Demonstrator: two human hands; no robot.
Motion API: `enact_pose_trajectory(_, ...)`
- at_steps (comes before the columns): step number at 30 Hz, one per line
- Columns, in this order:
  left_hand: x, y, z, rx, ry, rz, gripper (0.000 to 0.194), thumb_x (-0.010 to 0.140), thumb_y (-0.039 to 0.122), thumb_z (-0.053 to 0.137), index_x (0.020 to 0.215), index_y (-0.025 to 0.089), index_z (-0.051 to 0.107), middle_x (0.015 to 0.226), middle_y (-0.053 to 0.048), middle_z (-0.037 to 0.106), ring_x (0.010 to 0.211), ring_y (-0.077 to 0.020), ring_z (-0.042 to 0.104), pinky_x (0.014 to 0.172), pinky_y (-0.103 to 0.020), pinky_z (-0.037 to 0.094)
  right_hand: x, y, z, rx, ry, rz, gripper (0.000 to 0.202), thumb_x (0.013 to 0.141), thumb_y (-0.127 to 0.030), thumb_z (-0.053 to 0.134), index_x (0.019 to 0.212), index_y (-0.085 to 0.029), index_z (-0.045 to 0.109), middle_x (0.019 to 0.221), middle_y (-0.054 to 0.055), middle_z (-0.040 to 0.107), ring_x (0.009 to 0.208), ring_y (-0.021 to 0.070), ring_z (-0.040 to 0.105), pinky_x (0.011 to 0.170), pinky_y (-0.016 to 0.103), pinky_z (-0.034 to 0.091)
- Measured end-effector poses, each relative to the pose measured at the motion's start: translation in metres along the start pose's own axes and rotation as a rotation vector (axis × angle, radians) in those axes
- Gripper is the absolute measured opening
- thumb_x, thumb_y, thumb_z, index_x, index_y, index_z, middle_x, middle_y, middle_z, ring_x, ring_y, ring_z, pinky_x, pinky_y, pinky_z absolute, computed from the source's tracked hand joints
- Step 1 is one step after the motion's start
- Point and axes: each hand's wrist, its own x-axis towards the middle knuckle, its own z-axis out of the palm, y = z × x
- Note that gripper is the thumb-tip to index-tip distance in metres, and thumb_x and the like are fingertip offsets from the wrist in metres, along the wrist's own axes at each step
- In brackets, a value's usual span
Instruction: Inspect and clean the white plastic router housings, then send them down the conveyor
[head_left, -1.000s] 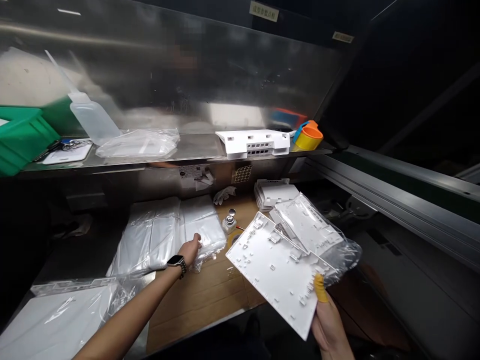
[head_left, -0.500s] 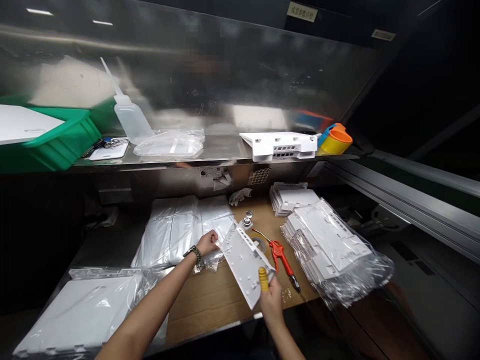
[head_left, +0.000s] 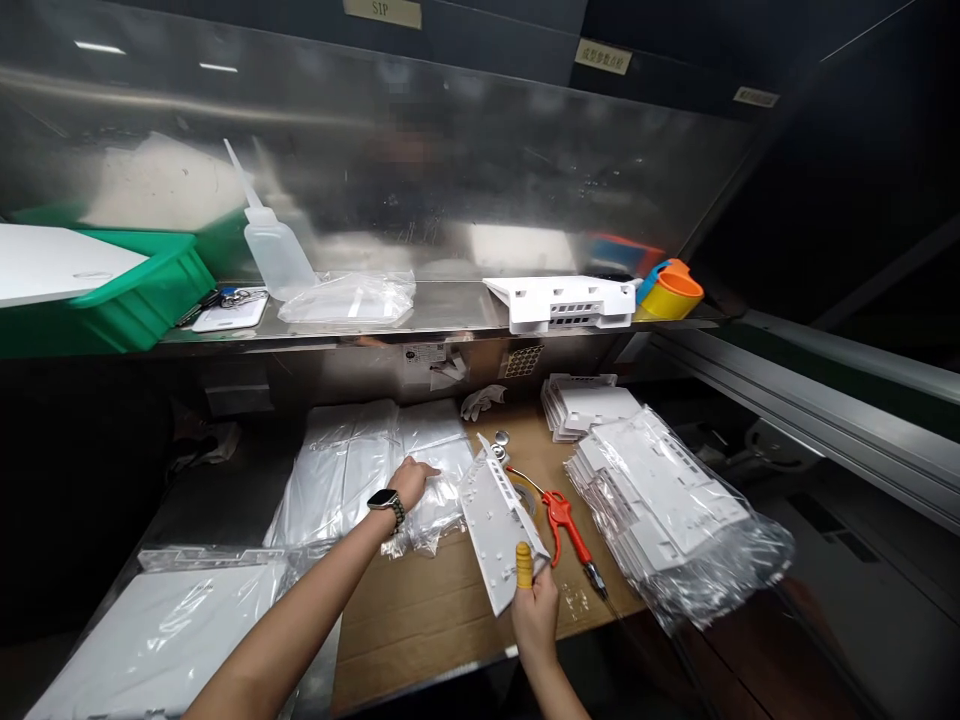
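Lower centre: my right hand is edge-gripping a white panel, likely light, stiff; left hand over bags, grip unclear.

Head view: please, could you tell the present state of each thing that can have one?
Right hand: gripping the white panel
White panel: tilted, studded face showing
Left hand: over clear bags, contact unclear
Clear bags: lying flat, in two piles
Red air gun: lying down, not held
Small jar: lid raised
Squeeze bottle: standing, nozzle fitted
Green bin: open-topped
Panels at right: stacked, top one bagged
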Motion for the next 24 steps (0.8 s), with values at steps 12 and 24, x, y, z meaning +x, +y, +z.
enact_pose_trajectory(12,0.007,0.018,-0.007,0.116,-0.059,0.09,0.027,0.095,0.034,0.064,0.119,0.021,0.066,0.143,-0.011,0.057,0.125,-0.0278,0.057,0.105,-0.053,0.049,-0.005,0.008,0.029,-0.04,-0.097,-0.275,0.053,0.1,-0.057,0.048,0.127,-0.017,0.07,0.113,0.018,0.077,0.105,0.0298,0.074,0.099,0.045,0.055)
enact_pose_trajectory(24,0.008,0.042,-0.038,0.024,0.197,0.145,0.047,0.094,0.016,0.058,0.141,0.021,0.054,0.15,-0.015,0.054,0.087,-0.0167,0.07,0.073,-0.034,0.06,-0.004,-0.003,0.014,-0.229,-0.235,-0.608,0.047,0.104,-0.027,0.035,0.144,-0.018,0.058,0.116,0.015,0.077,0.103,0.0256,0.077,0.095,0.038,0.06)
